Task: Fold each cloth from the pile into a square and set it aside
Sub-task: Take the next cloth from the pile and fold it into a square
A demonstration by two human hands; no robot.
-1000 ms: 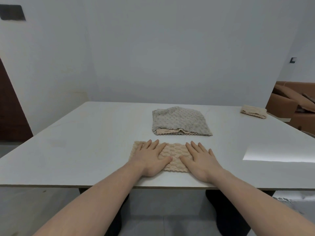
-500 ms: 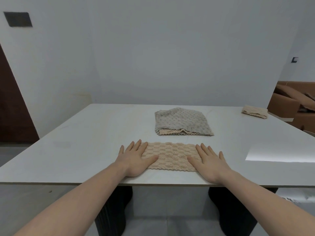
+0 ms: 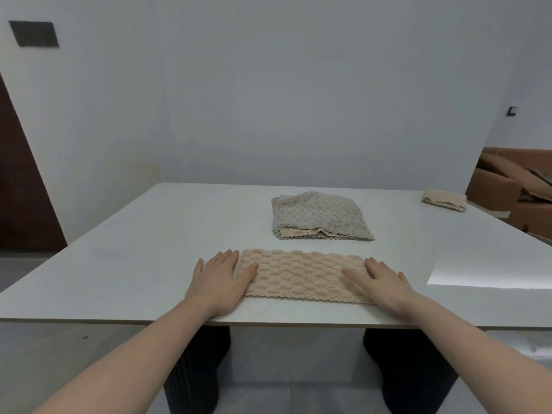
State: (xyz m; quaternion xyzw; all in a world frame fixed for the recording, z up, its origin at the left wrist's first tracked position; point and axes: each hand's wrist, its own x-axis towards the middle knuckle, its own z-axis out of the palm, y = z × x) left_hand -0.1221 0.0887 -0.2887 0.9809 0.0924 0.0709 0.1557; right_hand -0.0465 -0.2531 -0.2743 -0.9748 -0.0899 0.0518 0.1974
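A beige waffle-textured cloth (image 3: 301, 274) lies flat as a long rectangle near the front edge of the white table (image 3: 143, 252). My left hand (image 3: 219, 280) rests flat at its left end, fingers straight, thumb on the fabric. My right hand (image 3: 380, 283) lies flat on its right end, fingers straight. Behind the cloth sits the pile (image 3: 318, 216): a grey dotted cloth on top with a beige one showing under its front edge. A folded beige cloth (image 3: 444, 199) lies at the table's far right corner.
Brown cardboard boxes (image 3: 513, 186) stand beyond the table's right side. A white wall rises behind the table and a dark door (image 3: 21, 186) is at the left. A bright patch of light (image 3: 490, 271) falls on the table's right part.
Both hands have slid outward along the beige cloth, left hand to its left end and right hand to its right end, smoothing it flat. The pile has not moved.
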